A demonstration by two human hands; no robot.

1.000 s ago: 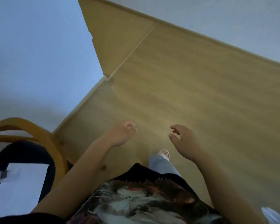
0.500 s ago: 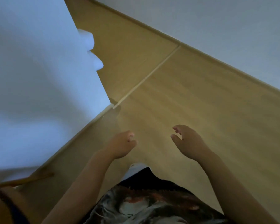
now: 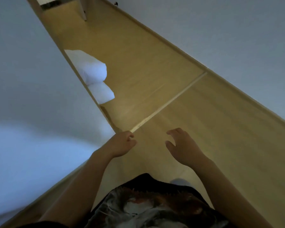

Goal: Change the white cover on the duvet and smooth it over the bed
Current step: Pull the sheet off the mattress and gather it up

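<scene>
White padded bedding, two soft lumps one before the other, juts from behind the left wall over the wood floor, beyond the threshold strip. Whether it is the duvet itself or pillows cannot be told. Left hand and right hand hang ahead of the body, well short of the bedding, fingers loosely curled and holding nothing.

Handling, as judged: light for its bulk, limp and compressible, not fragile. Smooth cloth likely slides on itself, so a pinch at two corners or along a seam should control it better than a grab at the middle, which would only gather slack.

Compared with half a second earlier: the bedding, then a small part at the wall's edge, now shows much more fully. The threshold has drawn close to the hands. Hand posture is unchanged, both empty.
</scene>
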